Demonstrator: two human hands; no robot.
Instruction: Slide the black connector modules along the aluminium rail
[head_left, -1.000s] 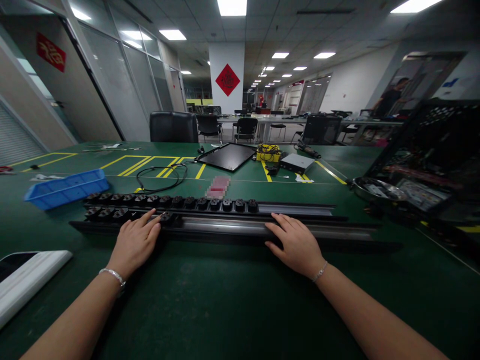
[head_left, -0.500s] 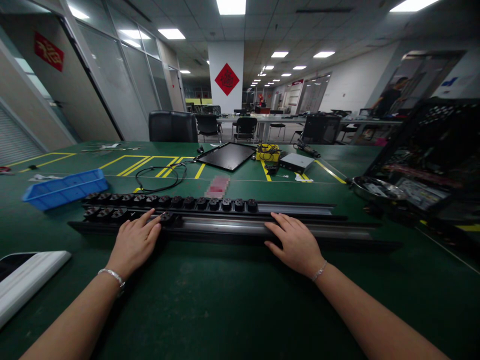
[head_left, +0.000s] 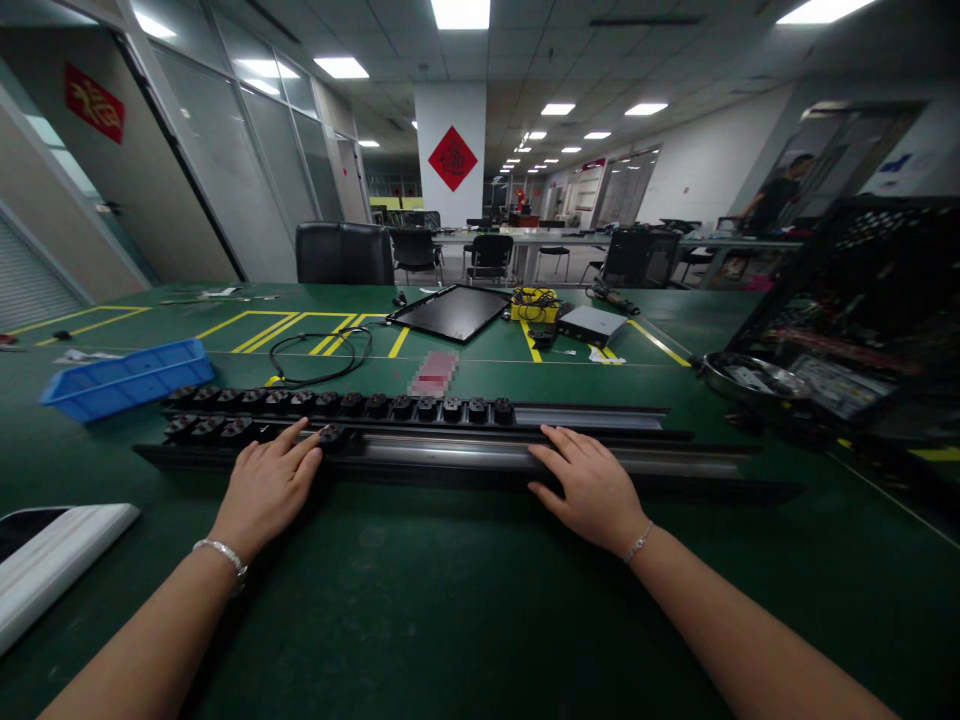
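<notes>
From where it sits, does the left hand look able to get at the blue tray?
Probably yes. The left hand rests on the near black rail; the blue tray lies beyond both rails to its left, with only low socket modules between.

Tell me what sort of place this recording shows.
Probably an electronics assembly workshop in an open-plan office: a green-matted workbench marked with yellow tape, long black socket rails under both hands, a blue plastic parts tray, and desks with office chairs behind.

No visible change, slight view drift.
</notes>
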